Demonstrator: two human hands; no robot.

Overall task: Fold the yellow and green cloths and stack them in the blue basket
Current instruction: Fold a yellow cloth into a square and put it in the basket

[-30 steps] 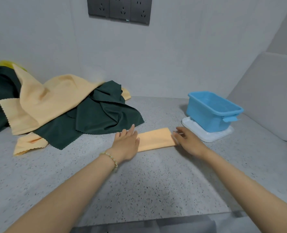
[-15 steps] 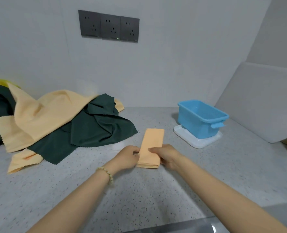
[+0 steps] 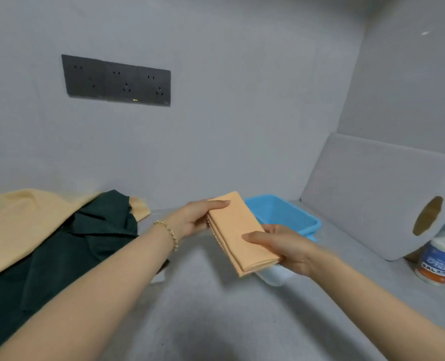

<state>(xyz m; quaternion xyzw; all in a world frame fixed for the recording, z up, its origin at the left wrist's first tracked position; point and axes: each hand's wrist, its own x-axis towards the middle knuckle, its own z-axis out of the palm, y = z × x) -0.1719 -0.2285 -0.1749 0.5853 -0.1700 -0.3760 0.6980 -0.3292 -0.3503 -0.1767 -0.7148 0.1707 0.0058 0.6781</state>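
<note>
A folded yellow cloth [image 3: 238, 231] is held in the air between both hands, just in front of the blue basket [image 3: 284, 217]. My left hand [image 3: 196, 217] grips its far left edge, thumb on top. My right hand [image 3: 281, 246] holds its near right end from below, thumb across the top. The basket sits on a white base [image 3: 275, 276] and is partly hidden by the cloth and my right hand. At the left lies a heap of unfolded cloths, yellow [image 3: 15, 225] over dark green [image 3: 67, 256].
A large paper towel roll [image 3: 377, 194] lies at the right, with a white jar [image 3: 443, 254] with a blue lid beside it. Dark wall sockets [image 3: 116, 80] are on the back wall. The grey speckled counter [image 3: 216, 321] stretches in front.
The yellow cloth went from a long strip on the counter to a shorter fold, and both hands have lifted it up toward the basket. My view has swung right and up.
</note>
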